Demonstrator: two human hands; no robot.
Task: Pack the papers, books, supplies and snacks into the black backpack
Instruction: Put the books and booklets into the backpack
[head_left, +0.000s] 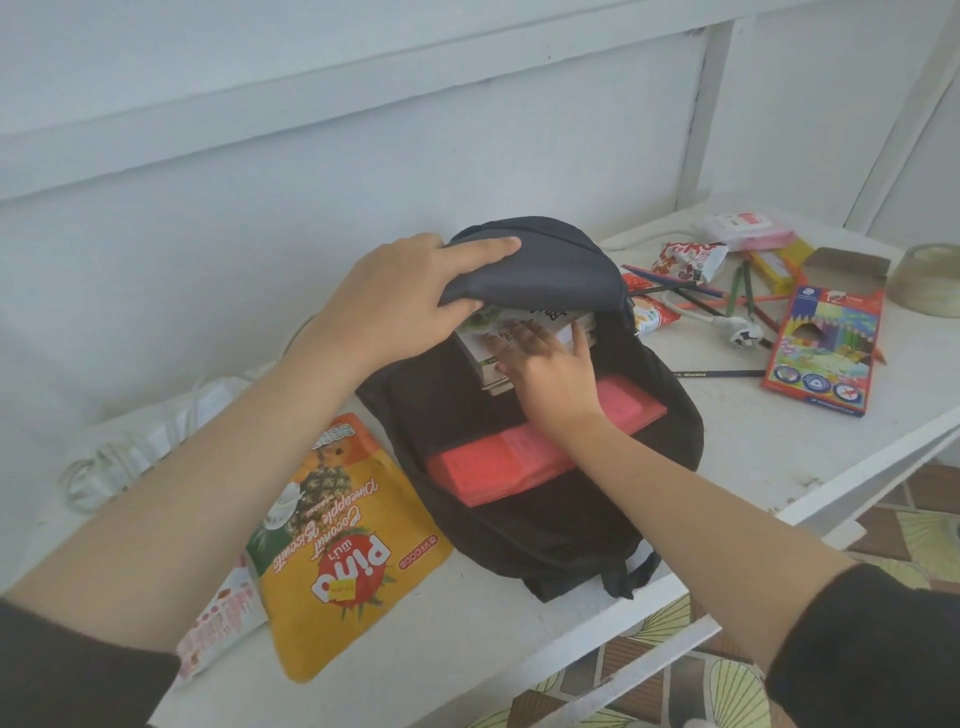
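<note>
The black backpack (519, 535) is laid flat on the white desk (779, 457) with its main compartment opened toward the wall. Its upper flap is gripped and lifted by the left hand (400, 296), the fingers being curled over the fabric and the thumb tucked beneath it. A stack of books (480, 353) is lodged in the opening under the raised flap, and the right hand (550, 369) is laid flat on the top book, its fingers spread and straight, nothing being clasped. A sheaf of red papers (483, 467) is seen in the lower part of the backpack, partly crossed by the right forearm. A yellow biscuit bag (337, 545) is placed just beside the backpack on its left. Well to the right, a coloured pencil box (821, 348) is set on the desk, with loose pencils (743, 291) and a red-and-white snack packet (685, 260) scattered behind it.
</note>
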